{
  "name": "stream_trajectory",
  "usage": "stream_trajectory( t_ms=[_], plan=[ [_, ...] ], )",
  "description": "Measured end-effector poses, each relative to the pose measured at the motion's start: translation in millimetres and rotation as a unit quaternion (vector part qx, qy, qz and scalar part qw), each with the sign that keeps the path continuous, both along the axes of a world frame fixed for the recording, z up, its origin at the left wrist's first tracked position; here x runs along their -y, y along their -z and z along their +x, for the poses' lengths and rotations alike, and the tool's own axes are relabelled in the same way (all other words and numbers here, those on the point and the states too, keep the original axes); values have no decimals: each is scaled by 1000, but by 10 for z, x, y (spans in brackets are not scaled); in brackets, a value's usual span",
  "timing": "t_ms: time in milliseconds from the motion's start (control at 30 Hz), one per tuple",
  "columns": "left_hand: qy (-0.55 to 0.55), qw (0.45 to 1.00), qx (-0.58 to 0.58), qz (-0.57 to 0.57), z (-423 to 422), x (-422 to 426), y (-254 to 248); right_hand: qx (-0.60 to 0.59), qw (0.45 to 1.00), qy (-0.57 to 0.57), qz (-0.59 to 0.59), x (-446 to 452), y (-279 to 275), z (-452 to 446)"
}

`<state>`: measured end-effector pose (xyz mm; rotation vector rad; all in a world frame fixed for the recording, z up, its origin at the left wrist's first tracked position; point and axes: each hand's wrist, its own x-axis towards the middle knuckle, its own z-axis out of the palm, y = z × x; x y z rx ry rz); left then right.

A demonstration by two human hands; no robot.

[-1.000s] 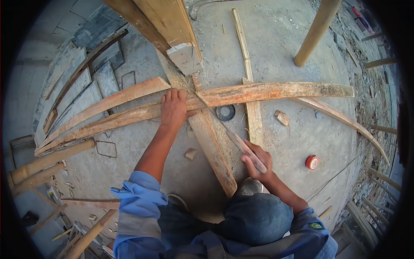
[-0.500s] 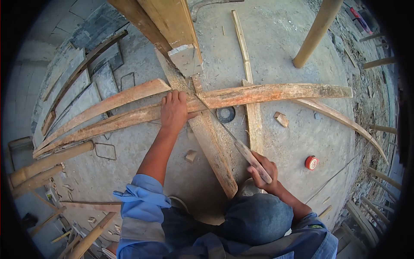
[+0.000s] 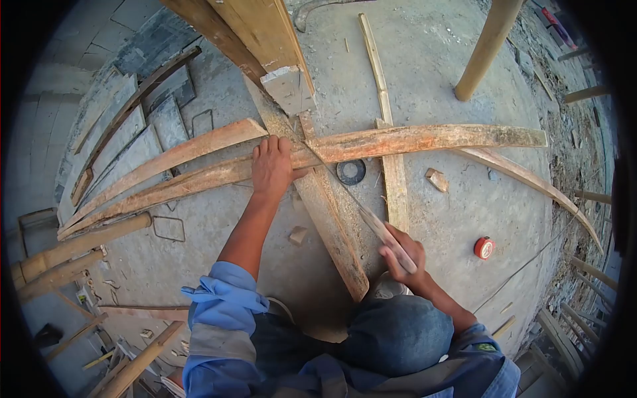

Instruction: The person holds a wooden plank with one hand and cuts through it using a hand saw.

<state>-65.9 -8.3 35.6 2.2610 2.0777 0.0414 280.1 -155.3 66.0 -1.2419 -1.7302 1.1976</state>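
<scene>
A long rough wooden board [image 3: 398, 140] lies left to right across a slanting plank [image 3: 332, 232] on the floor. My left hand [image 3: 273, 166] grips the board near its middle, knuckles up, just left of the saw blade. In my right hand [image 3: 403, 255], fingers wrapped round it, is the pale handle of a handsaw [image 3: 378, 229]. Its thin blade runs up and left to the board and crosses it beside my left hand. Sawdust lies on the plank around the blade. A shorter cut board [image 3: 172, 156] rests behind the long one at the left.
Near the blade a black ring [image 3: 350, 172] lies on the concrete. Farther right are a wood block [image 3: 436, 180] and a red tape measure [image 3: 484, 247]. A thick timber post [image 3: 288, 86] stands just beyond the boards, and a round pole [image 3: 488, 53] rises at the upper right.
The right hand and saw first moved back, down and right, then slightly up and left again. My left hand keeps its grip on the board. The whole view has shifted slightly.
</scene>
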Motion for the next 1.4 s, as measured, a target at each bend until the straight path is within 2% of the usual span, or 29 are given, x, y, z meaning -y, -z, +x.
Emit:
stream_trajectory(
  t_ms=[33, 100, 133, 200, 267, 367, 433, 500, 567, 633, 733, 800, 867, 967, 1100, 1200, 1267, 1333, 1400],
  plan=[
    [-5, 1000, 8, 9, 13, -5, -8, -12, 997, 27, 66, -358, 182, -400],
    [-8, 999, 28, 26, 55, -13, -24, -89, 994, 31, 46, -1041, 333, -1098],
    [-7, 999, 41, -3, 31, -68, -108, -96, 995, 31, 29, -1110, 269, -1073],
    [-4, 1000, 29, -1, 45, 110, -69, -102, 993, 33, -40, -956, 89, -1003],
    [11, 999, 19, 27, 21, -160, -86, -40, 998, 46, 23, -406, 66, -558],
    [2, 1000, 11, 5, -7, 18, -23, 5, 999, 31, -15, 346, -111, 264],
    [0, 1000, 2, -5, -6, -13, -11, 14, 999, 33, -10, 418, -150, 255],
    [3, 1000, -1, 3, -8, -40, -17, 19, 999, 27, 8, -1, -106, -34],
    [-1, 1000, 1, 4, 4, -7, 21, -36, 997, 47, 46, -590, 90, -695],
    [-7, 1000, 8, -2, 26, -59, -40, -60, 997, 34, 24, -1013, 86, -1068],
    [-4, 1000, 11, -9, 31, 107, -21, -43, 999, 31, 13, -721, 15, -811],
    [-5, 1000, 13, 5, 13, 1, -27, -30, 998, 48, 35, -157, -52, -294],
    [-8, 1000, 13, 3, 11, 16, -24, 22, 999, 40, -8, 331, -285, 204],
    [-10, 1000, 8, -13, 9, 45, -30, 20, 998, 59, 2, 353, -391, 267],
    [-2, 1000, 11, 13, 48, -39, -15, -49, 995, 52, 73, -593, 248, -698],
    [-8, 1000, 10, -6, -16, 3, -49, -76, 996, 52, 17, -683, 198, -818],
    [0, 1000, 6, -7, 0, 15, -91, -29, 998, 46, -35, -317, -34, -481],
    [5, 1000, 18, 5, -10, -59, -70, 1, 998, 48, 46, 182, -55, 60],
    [-1, 1000, 25, 2, -31, -53, -14, 6, 998, 55, 10, 495, -244, 400]
  ],
)
